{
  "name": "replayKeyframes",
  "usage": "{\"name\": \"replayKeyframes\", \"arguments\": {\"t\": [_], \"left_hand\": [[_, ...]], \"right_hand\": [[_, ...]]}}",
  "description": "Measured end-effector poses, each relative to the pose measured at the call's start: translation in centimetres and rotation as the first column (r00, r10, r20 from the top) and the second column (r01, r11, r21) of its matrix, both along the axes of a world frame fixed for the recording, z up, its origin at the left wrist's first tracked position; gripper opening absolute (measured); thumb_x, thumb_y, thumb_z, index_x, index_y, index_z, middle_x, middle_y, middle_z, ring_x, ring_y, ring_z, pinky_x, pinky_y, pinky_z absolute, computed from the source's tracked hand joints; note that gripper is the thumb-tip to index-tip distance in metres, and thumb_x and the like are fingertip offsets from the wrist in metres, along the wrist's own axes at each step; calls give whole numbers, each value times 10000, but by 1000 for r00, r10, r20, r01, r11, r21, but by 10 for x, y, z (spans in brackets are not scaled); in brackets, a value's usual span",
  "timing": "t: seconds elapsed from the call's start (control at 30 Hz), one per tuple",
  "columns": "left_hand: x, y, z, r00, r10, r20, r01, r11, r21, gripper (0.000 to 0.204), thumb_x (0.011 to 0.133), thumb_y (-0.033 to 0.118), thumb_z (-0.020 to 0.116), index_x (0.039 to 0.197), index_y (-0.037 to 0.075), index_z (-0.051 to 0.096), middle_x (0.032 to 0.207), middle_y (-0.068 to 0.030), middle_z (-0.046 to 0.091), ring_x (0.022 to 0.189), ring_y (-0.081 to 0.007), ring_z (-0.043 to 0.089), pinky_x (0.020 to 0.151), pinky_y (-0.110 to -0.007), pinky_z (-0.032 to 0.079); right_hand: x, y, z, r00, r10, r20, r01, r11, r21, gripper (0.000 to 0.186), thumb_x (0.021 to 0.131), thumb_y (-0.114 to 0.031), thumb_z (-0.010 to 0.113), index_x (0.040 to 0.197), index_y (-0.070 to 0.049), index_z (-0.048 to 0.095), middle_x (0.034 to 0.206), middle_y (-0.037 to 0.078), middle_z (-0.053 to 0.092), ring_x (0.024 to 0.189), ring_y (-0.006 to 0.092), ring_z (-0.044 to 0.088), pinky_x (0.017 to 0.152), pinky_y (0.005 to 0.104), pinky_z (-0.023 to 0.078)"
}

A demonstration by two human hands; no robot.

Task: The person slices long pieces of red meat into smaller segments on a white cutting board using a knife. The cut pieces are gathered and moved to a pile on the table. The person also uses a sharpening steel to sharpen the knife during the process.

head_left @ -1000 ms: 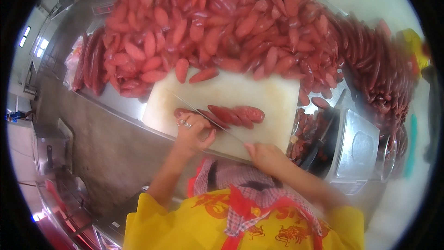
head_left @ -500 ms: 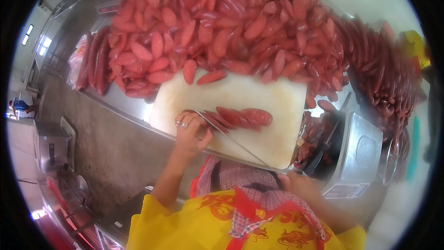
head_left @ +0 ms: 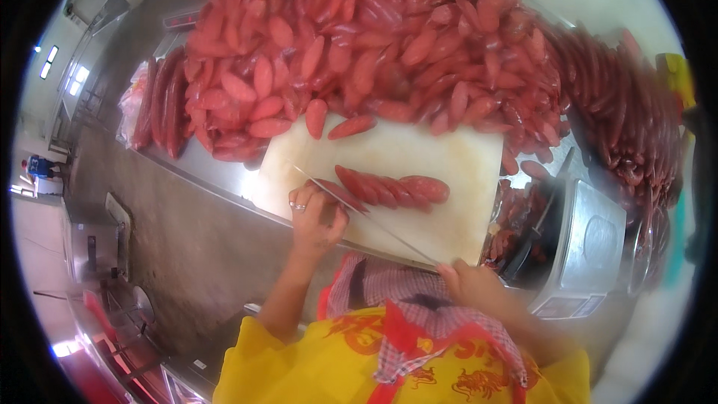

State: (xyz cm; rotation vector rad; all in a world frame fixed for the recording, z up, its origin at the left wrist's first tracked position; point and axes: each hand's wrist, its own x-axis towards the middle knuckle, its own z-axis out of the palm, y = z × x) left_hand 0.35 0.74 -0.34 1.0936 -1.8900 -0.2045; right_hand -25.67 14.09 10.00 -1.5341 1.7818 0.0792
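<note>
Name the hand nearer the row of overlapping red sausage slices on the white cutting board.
Left. The left hand is close beside the left end of the red sausage slices; the right hand, gripping the thin metal knife, is farther away, to their lower right.

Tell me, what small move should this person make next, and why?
Probably one more slanted stroke of the knife with the right hand, the left hand tucked back from the edge. The knife slants across the cutting board, close beside the left fingers, and overlapping sausage slices lie on its far side.
</note>
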Motion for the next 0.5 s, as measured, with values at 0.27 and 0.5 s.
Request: {"name": "replayKeyframes", "arguments": {"t": [0.27,0.5], "left_hand": [[0,-4,0,999,-18,-34,17,1000,-24,255,612,13,674,839,60,568,855,-103,541,820,-297,531,792,-391,407],[-1,4,1,1000,-4,-24,4,1000,-4,222,629,-3,680,822,51,582,861,-107,566,835,-296,539,804,-393,433]], "right_hand": [[1,8,-1,1000,20,0,-20,999,-47,529,987,-439,415,844,31,611,691,261,625,648,470,613,609,498,515],[44,-66,-46,963,169,208,-131,974,-184,570,1016,-388,345,763,39,626,725,280,611,704,450,609,649,502,494]]}}
